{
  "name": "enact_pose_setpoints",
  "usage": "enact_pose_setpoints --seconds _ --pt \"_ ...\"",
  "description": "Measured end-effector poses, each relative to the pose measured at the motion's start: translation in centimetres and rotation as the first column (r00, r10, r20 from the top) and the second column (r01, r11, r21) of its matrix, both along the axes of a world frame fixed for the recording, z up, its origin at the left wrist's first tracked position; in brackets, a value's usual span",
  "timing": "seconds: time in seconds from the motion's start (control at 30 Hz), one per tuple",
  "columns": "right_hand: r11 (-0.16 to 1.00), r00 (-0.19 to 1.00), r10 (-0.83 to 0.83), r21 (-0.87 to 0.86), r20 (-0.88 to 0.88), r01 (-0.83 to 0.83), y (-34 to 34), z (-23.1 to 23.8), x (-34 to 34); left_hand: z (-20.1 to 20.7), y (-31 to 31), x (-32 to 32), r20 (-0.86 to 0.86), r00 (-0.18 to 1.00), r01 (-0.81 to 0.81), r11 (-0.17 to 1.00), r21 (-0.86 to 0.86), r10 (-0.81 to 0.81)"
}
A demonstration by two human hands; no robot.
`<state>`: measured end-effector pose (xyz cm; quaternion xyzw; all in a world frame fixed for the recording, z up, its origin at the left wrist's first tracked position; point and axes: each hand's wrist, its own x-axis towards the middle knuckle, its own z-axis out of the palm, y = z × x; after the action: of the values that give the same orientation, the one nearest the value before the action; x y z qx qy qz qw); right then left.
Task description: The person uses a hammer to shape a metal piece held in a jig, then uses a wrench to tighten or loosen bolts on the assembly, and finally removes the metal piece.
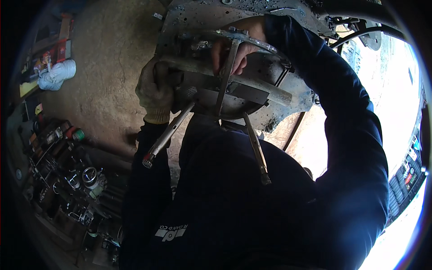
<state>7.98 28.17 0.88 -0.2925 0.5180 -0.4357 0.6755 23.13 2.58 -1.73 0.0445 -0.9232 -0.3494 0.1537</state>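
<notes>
A round metal frame [227,76] with a flat crossbar sits over a worn steel worktop. Two slim metal legs stick out from it towards me, the left leg [168,135] and the right leg [256,148]. My left hand [155,90], in a grey work glove, is closed on the frame's left side. From beside the glove a metal pipe [281,95] runs across to the right, partly covered by the crossbar. Bare, my right hand [238,56] reaches in behind the crossbar with its fingers curled; whatever they pinch is hidden.
The steel worktop [180,20] carries dark bits of debris at its far edge. Cables [364,33] hang at the upper right. Tools and metal parts [90,180] crowd the lower left. A white cloth bundle [57,74] lies at the far left.
</notes>
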Motion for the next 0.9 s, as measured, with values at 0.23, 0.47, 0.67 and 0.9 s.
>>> enact_pose_setpoints --seconds 0.23,0.47,0.67,0.9 --pt "0.992 0.993 0.102 -0.074 -0.051 -0.106 -1.2 -2.2 0.8 -0.2 0.0 -0.2 -0.121 0.991 0.044 0.993 -0.108 -0.057" --pt "0.997 0.993 0.062 -0.03 -0.097 -0.065 -1.1 -1.5 1.3 -0.2 0.0 -0.1 -0.095 0.994 0.041 0.993 -0.107 -0.051" --pt "0.984 0.995 0.072 -0.16 -0.072 -0.083 -1.2 -1.9 1.2 -0.7 -0.4 -0.1 -0.091 0.994 0.047 0.995 -0.093 -0.056" --pt "0.992 0.951 0.049 -0.094 -0.304 -0.081 -0.8 -0.5 0.2 -0.4 -0.3 0.0 -0.069 0.997 0.021 0.998 -0.051 -0.024"
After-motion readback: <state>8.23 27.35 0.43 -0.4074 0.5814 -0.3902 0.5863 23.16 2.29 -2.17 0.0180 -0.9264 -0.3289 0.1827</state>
